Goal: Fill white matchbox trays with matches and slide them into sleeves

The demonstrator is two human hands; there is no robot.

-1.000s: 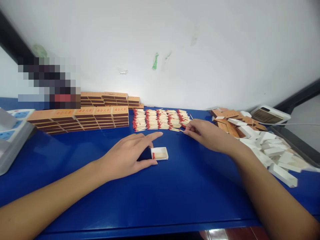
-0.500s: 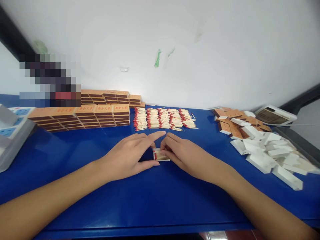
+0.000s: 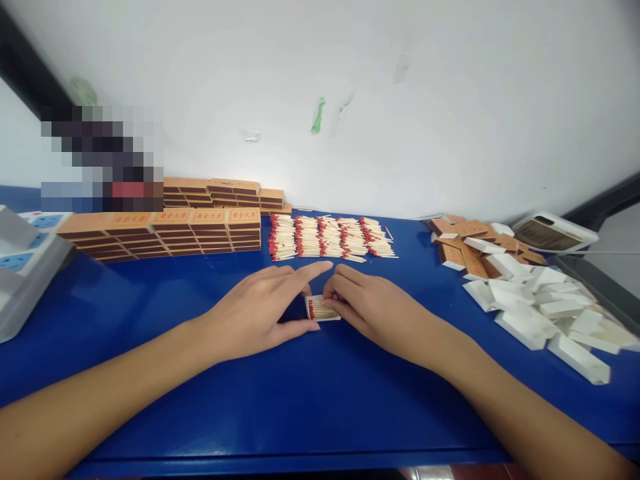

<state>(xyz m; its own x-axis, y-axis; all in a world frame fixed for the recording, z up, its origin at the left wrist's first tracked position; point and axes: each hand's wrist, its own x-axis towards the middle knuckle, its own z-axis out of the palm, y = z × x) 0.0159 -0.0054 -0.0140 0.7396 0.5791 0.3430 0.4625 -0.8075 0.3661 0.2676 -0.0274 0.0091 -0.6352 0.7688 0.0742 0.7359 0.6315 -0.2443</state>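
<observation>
A small white matchbox tray (image 3: 307, 309) lies on the blue table between my hands, with red-headed matches (image 3: 316, 311) laid lengthwise in it. My left hand (image 3: 255, 310) holds the tray's left end, thumb on the near side and a fingertip on the far side. Its index finger stretches out above the tray. From the right, my right hand (image 3: 370, 303) reaches over the tray, thumb and fingers pinched together on the matches; its fingers cover the tray's right part. Beyond the hands, loose matches (image 3: 327, 238) lie in several side-by-side bundles, heads to the left.
Stacked orange matchboxes (image 3: 200, 230) stand at the back left, near a white power strip (image 3: 30, 267). On the right are loose matchbox sleeves (image 3: 465, 243), a heap of white trays (image 3: 525, 320) and a phone (image 3: 555, 232). A white wall (image 3: 370, 100) rises behind the table.
</observation>
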